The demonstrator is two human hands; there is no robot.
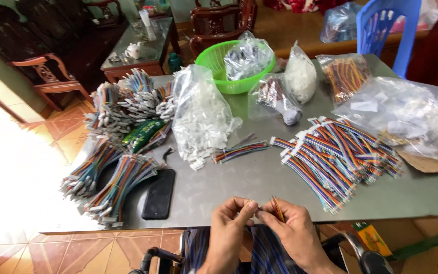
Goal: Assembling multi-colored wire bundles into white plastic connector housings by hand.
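L hand (231,223) & R hand (289,226) meet at table (259,177) front edge, both pinching one wire set (278,209); phone (158,194) near front-left corner.

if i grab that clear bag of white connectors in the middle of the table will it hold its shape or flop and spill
The bag would probably flop: its thin plastic is crumpled and sagging. It looks light for its bulk, being full of small white plastic pieces. Spilling seems likely, since several connectors already lie loose on the table at its lower end, which suggests an opening there.
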